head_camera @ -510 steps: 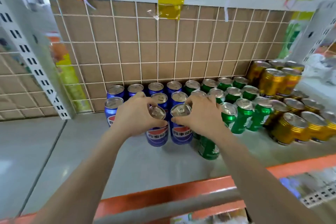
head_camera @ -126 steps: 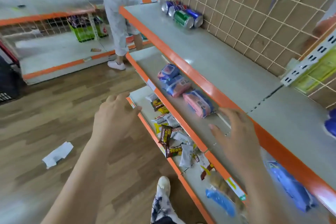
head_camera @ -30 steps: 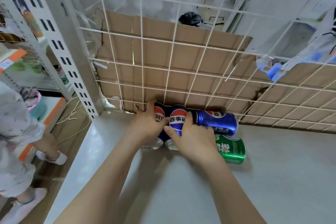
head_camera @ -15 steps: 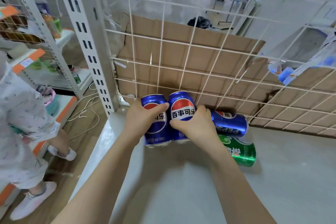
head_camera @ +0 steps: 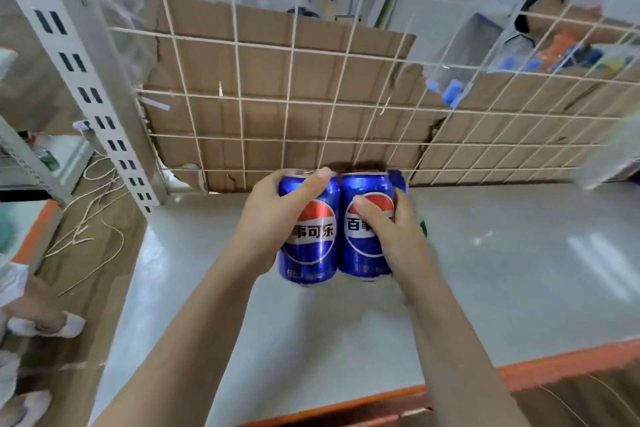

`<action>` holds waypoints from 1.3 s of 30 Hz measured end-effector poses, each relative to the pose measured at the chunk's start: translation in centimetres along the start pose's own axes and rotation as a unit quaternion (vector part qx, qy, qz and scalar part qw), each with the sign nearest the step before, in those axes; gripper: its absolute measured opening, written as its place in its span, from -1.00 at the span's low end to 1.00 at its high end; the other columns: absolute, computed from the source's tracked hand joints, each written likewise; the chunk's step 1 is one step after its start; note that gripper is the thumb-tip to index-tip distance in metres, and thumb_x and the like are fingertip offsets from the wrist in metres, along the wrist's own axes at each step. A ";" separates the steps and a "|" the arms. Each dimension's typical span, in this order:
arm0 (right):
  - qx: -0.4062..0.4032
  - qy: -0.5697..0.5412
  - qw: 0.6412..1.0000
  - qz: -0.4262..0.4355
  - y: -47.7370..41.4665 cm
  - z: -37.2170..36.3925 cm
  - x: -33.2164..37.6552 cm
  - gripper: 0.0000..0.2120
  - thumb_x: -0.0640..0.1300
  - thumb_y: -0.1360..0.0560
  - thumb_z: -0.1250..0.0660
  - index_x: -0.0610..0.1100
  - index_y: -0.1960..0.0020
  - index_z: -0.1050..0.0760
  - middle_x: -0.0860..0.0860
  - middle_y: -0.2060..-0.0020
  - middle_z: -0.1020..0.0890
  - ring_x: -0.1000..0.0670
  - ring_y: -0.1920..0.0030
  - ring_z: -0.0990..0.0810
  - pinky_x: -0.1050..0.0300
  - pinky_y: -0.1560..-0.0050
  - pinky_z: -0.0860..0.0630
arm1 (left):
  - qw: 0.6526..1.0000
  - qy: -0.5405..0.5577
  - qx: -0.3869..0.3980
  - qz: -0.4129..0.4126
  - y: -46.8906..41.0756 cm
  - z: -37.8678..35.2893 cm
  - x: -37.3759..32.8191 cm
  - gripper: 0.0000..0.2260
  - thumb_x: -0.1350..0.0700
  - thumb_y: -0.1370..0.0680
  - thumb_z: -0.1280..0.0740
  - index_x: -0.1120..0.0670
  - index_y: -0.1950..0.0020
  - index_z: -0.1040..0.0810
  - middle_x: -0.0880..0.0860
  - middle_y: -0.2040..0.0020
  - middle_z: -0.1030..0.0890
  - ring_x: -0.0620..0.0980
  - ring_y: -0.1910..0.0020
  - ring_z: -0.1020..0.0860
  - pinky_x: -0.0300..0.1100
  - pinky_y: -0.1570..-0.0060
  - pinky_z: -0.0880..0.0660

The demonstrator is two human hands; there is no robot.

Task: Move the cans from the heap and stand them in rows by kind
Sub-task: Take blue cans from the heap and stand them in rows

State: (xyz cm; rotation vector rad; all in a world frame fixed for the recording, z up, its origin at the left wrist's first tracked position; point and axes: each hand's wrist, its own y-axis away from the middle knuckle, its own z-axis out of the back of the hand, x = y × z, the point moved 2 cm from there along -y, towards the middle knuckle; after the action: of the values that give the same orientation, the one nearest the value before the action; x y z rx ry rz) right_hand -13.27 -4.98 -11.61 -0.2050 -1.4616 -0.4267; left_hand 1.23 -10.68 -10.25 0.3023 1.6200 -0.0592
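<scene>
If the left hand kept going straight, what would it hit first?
Probably the wire grid backing the shelf, cardboard behind it; nothing shows between it and the blue can in the left hand, though depth is unclear.

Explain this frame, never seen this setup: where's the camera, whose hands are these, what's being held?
There is no robot here: a person works with bare hands. The single picture comes from a wide-angle camera worn on their head, looking forward and down. The left hand grips the left blue can, and the right hand grips the right blue can. Both cans are upright, side by side, over a grey shelf with an orange front edge. Behind it is a wire grid backed by cardboard. A third blue can and a green sliver peek out behind the right hand.
</scene>
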 end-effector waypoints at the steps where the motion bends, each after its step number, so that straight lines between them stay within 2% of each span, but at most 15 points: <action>1: -0.009 -0.005 1.000 0.003 0.5 1.0 -0.2 -0.70 -0.02 -0.42 -0.42 0.08 -0.11 -0.44 0.06 0.02 -0.64 0.04 0.02 -0.64 0.12 0.03 -0.58 | 1.000 -0.003 0.014 -0.006 0.4 -0.8 0.0 -0.82 -0.04 -0.40 -0.43 0.00 0.08 -0.58 -0.03 0.22 -0.69 -0.06 0.21 -0.67 -0.16 0.19 -0.56; 7: -0.061 -0.031 0.997 0.025 4.3 8.1 -1.5 -0.67 -0.07 -0.38 -0.47 0.09 -0.06 -0.42 0.05 0.06 -0.64 0.07 0.10 -0.65 0.18 0.12 -0.54 | 0.995 -0.013 0.098 -0.022 3.1 -7.5 0.3 -0.76 0.00 -0.32 -0.53 0.02 0.12 -0.56 -0.03 0.24 -0.68 -0.04 0.23 -0.67 -0.13 0.21 -0.57; 11: -0.116 -0.055 0.990 0.057 7.3 14.5 -2.2 -0.73 -0.11 -0.40 -0.42 0.05 -0.02 -0.39 0.07 0.12 -0.62 0.19 0.22 -0.62 0.35 0.22 -0.51 | 0.988 -0.064 0.132 -0.055 5.9 -14.2 0.4 -0.79 -0.02 -0.35 -0.49 -0.03 0.18 -0.49 -0.19 0.38 -0.63 -0.24 0.38 -0.60 -0.29 0.32 -0.47; 13: -0.144 -0.062 0.986 0.064 9.2 18.0 -2.7 -0.68 0.03 -0.35 -0.41 0.06 -0.05 -0.40 0.04 0.08 -0.63 0.13 0.15 -0.63 0.29 0.15 -0.53 | 0.983 -0.084 0.149 -0.068 7.9 -18.1 0.7 -0.79 -0.03 -0.36 -0.48 -0.02 0.17 -0.49 -0.17 0.36 -0.64 -0.22 0.35 -0.61 -0.25 0.26 -0.51; 16: -0.191 -0.075 0.977 0.060 12.6 24.5 -4.1 -0.58 0.17 -0.23 -0.40 0.09 -0.03 -0.42 0.01 0.05 -0.64 -0.03 0.03 -0.64 0.05 -0.02 -0.56 | 0.975 -0.102 0.181 -0.079 11.3 -24.6 1.8 -0.66 -0.07 -0.33 -0.51 0.12 0.07 -0.54 0.01 0.25 -0.65 -0.05 0.27 -0.62 -0.16 0.21 -0.52; 18: -0.225 -0.074 0.970 0.048 14.9 29.2 -5.0 -0.70 0.09 -0.32 -0.44 0.13 0.00 -0.44 0.02 0.06 -0.64 -0.05 0.02 -0.64 0.01 -0.02 -0.56 | 0.971 -0.107 0.200 -0.081 13.8 -29.1 2.6 -0.60 -0.13 -0.27 -0.53 0.10 0.10 -0.52 -0.02 0.30 -0.61 -0.05 0.31 -0.59 -0.20 0.27 -0.50; 20: -0.257 -0.081 0.962 0.044 17.2 33.8 -5.8 -0.75 -0.01 -0.40 -0.43 0.14 -0.02 -0.45 0.05 0.09 -0.64 -0.01 0.08 -0.64 0.07 0.05 -0.55 | 0.965 -0.114 0.219 -0.088 16.1 -33.4 3.5 -0.66 -0.09 -0.30 -0.53 0.07 0.14 -0.51 -0.03 0.30 -0.59 -0.07 0.32 -0.57 -0.23 0.28 -0.49; 23: -0.281 -0.104 0.953 0.051 20.7 40.0 -6.5 -0.73 -0.06 -0.42 -0.42 0.05 -0.08 -0.46 0.04 0.12 -0.66 0.02 0.15 -0.66 0.11 0.14 -0.55 | 0.954 -0.131 0.244 -0.111 19.4 -39.4 4.7 -0.69 -0.06 -0.33 -0.51 0.05 0.11 -0.48 0.00 0.20 -0.61 -0.04 0.24 -0.59 -0.21 0.26 -0.50; 25: -0.297 -0.107 0.947 0.054 22.8 43.5 -7.0 -0.77 -0.09 -0.42 -0.42 0.09 -0.01 -0.45 0.08 0.14 -0.65 0.04 0.17 -0.65 0.15 0.18 -0.54 | 0.944 -0.154 0.258 -0.138 21.5 -42.9 5.3 -0.63 -0.08 -0.31 -0.53 0.09 0.09 -0.47 0.00 0.20 -0.59 -0.05 0.24 -0.56 -0.20 0.25 -0.49; 27: -0.307 -0.115 0.943 0.053 24.7 46.6 -7.4 -0.77 -0.12 -0.43 -0.42 0.10 0.01 -0.45 0.07 0.13 -0.66 0.03 0.17 -0.66 0.13 0.17 -0.55 | 0.934 -0.165 0.276 -0.156 23.4 -46.1 6.0 -0.60 -0.05 -0.28 -0.55 0.12 0.09 -0.46 -0.02 0.24 -0.56 -0.10 0.30 -0.50 -0.33 0.34 -0.43; 29: -0.318 -0.124 0.939 0.047 26.0 49.6 -7.9 -0.71 -0.11 -0.41 -0.45 0.07 -0.07 -0.47 0.02 0.09 -0.68 -0.03 0.12 -0.68 0.03 0.08 -0.59 | 0.924 -0.174 0.295 -0.169 24.7 -49.1 6.5 -0.58 -0.05 -0.26 -0.55 0.14 0.10 -0.46 -0.04 0.26 -0.55 -0.12 0.32 -0.48 -0.39 0.40 -0.39; 32: -0.329 -0.133 0.934 0.045 26.8 53.7 -8.5 -0.56 -0.07 -0.36 -0.49 -0.01 -0.20 -0.45 -0.05 0.01 -0.67 -0.10 0.07 -0.67 -0.04 0.03 -0.58 | 0.908 -0.201 0.315 -0.189 25.7 -53.5 6.8 -0.56 -0.08 -0.24 -0.55 0.13 0.10 -0.46 -0.05 0.25 -0.55 -0.14 0.32 -0.49 -0.36 0.37 -0.38; 39: -0.374 -0.154 0.913 0.043 25.2 63.0 -10.3 -0.69 -0.04 -0.39 -0.47 -0.02 -0.09 -0.49 -0.07 0.04 -0.67 -0.11 0.07 -0.67 -0.09 -0.02 -0.60 | 0.893 -0.229 0.337 -0.193 25.3 -64.1 8.3 -0.53 -0.15 -0.20 -0.57 0.07 0.13 -0.45 -0.08 0.26 -0.56 -0.11 0.28 -0.53 -0.21 0.25 -0.45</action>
State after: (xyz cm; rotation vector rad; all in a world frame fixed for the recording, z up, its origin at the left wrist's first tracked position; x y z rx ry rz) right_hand -61.37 44.01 -11.82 -0.9839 -1.5244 -0.9042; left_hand -55.61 29.13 -9.88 0.4493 1.1181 -0.9465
